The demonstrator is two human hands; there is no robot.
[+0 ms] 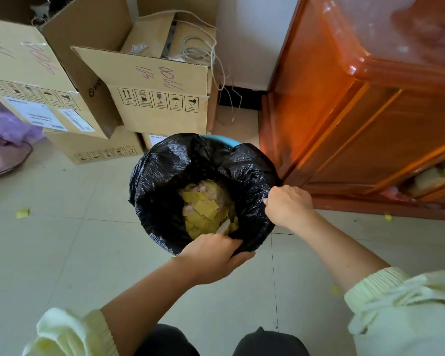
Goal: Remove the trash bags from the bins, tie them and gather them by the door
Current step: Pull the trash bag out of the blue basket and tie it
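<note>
Black trash bag is seated in blue bin, frame centre. Rim is gripped by left hand at near edge and right hand at right edge, fingers curled on plastic. Rim should be lifted evenly so yellow paper scraps are kept in.

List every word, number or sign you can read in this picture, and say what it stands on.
"9600", "115": handwritten on the middle box.
"PIC", cut off: brown flap beside it.
Handling symbols: middle box front; captions too small.
White labels and handwriting on the left box: unreadable.
</note>
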